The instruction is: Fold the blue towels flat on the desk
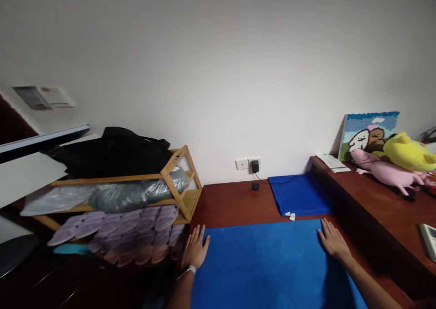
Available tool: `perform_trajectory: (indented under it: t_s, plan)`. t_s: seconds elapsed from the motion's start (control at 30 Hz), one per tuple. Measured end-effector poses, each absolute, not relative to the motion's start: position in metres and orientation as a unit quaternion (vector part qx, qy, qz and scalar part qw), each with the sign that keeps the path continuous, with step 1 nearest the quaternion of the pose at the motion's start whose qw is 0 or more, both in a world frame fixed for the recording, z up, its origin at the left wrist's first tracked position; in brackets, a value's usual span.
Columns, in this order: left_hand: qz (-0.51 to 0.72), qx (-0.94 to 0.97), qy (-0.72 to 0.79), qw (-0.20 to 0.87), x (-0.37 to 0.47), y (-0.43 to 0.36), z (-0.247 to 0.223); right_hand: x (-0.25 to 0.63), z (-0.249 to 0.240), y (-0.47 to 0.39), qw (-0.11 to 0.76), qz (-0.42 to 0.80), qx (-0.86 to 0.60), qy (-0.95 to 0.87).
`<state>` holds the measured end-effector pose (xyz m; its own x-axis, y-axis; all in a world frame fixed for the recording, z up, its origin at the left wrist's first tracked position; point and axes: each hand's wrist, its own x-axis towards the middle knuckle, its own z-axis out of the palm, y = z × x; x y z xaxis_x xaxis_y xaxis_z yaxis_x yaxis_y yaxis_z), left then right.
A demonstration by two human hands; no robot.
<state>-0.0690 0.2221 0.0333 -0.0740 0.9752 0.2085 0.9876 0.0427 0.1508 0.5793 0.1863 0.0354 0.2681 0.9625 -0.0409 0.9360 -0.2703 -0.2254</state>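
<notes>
A blue cloth lies spread flat on the reddish-brown wooden table. My left hand rests at its far left corner, fingers stretched out and slightly apart; a light band circles that wrist. At the far right corner lies my right hand, palm down with the fingers extended. Both hands touch the cloth near its edges and neither grips anything. Just beyond the spread cloth sits a folded blue cloth with small white tags on its near edge.
A wooden rack at left holds a black bag, plastic-wrapped items and lilac slippers. A plugged-in black adapter is on the wall. The raised ledge at right bears a pink plush toy, a yellow plush and a picture.
</notes>
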Motion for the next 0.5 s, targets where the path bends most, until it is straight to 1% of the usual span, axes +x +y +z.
perform_trajectory:
  t_s: [0.1, 0.2, 0.33, 0.4, 0.5]
  plan:
    - [-0.129, -0.684, -0.717, 0.024, -0.068, 0.22, 0.034, 0.571, 0.056, 0.189, 0.073, 0.089, -0.803, -0.585]
    - [-0.136, -0.688, -0.712, 0.03, -0.068, 0.219, 0.033, 0.529, 0.076, 0.191, 0.097, 0.067, -0.785, -0.608]
    - [-0.144, -0.684, -0.714, 0.04, -0.066, 0.218, 0.031, 0.411, 0.087, 0.189, 0.123, 0.077, -0.7, -0.699]
    - [-0.143, -0.683, -0.715, 0.039, -0.065, 0.217, 0.033, 0.343, 0.088, 0.187, 0.153, 0.102, -0.625, -0.759]
    - [-0.136, -0.684, -0.716, 0.031, -0.064, 0.216, 0.035, 0.264, 0.088, 0.187, 0.159, 0.141, -0.544, -0.812]
